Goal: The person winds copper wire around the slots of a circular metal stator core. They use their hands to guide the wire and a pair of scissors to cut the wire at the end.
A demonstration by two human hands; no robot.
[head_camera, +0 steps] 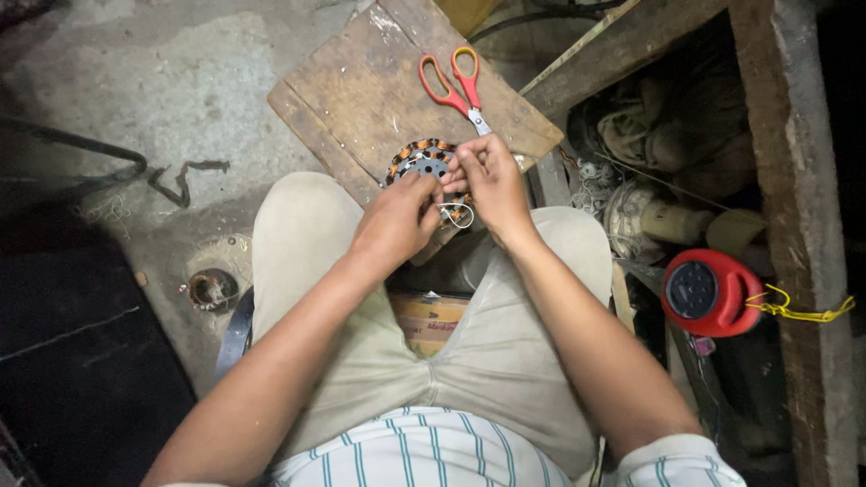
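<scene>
Both your left hand (394,219) and right hand (488,176) pinch thin white wire (454,213) at the frame-center stator (424,160); the windings look fragile, so grip its rim.

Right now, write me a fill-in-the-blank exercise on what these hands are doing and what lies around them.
1. Both hands, the left hand and the right hand, work on a round wound coil that rests on a wooden ____.
2. The scissors lying on the board have ____ handles.
3. The red round case lies to the person's ____.

Missing words: board; orange; right
</scene>
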